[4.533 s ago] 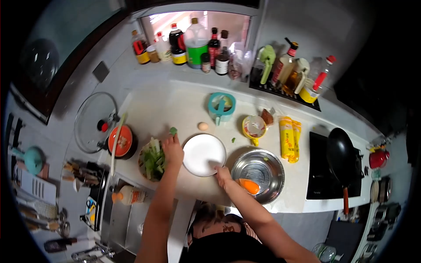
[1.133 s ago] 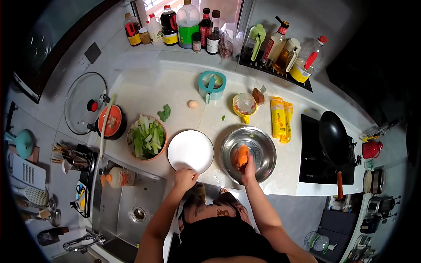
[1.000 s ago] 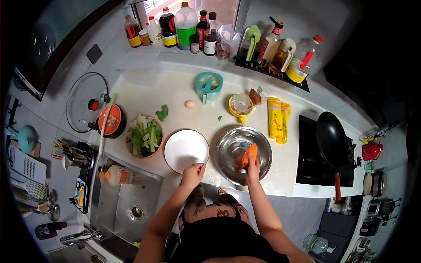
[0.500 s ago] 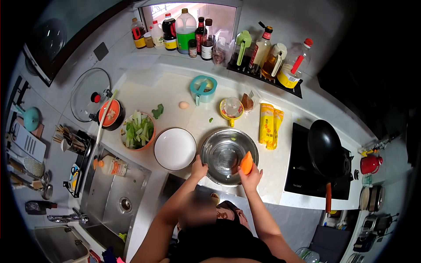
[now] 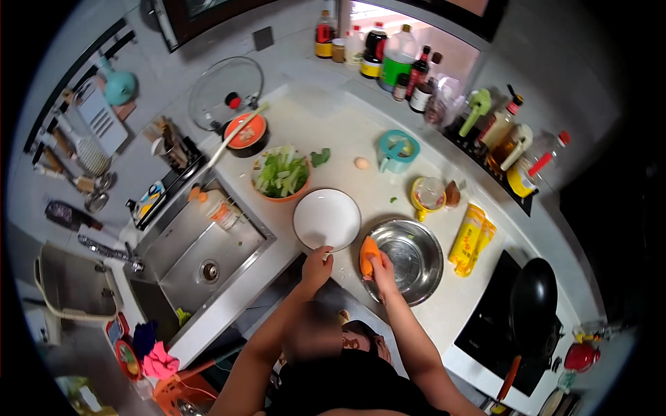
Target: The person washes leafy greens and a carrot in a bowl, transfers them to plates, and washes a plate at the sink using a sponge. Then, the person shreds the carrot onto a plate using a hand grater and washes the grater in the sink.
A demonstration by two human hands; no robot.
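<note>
The carrot [image 5: 368, 251] is held over the left rim of the bowl [image 5: 416, 260], near the front edge of the worktop [image 5: 333, 125]. The right hand [image 5: 383, 269] is clamped on its near part. The carrot is judged light, stiff and slippery if wet; a grip around the middle is advised. The left hand [image 5: 317, 268] is placed at the near rim of the plate [image 5: 329, 211]; whether it is gripped cannot be told. Sideways travel is bounded by plate and bowl.

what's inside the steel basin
Inside the steel basin, mostly shiny metal shows; whether clear water lies there I cannot tell. The right hand and the orange vegetable it holds cover part of the left side, so anything behind them is hidden.
</note>
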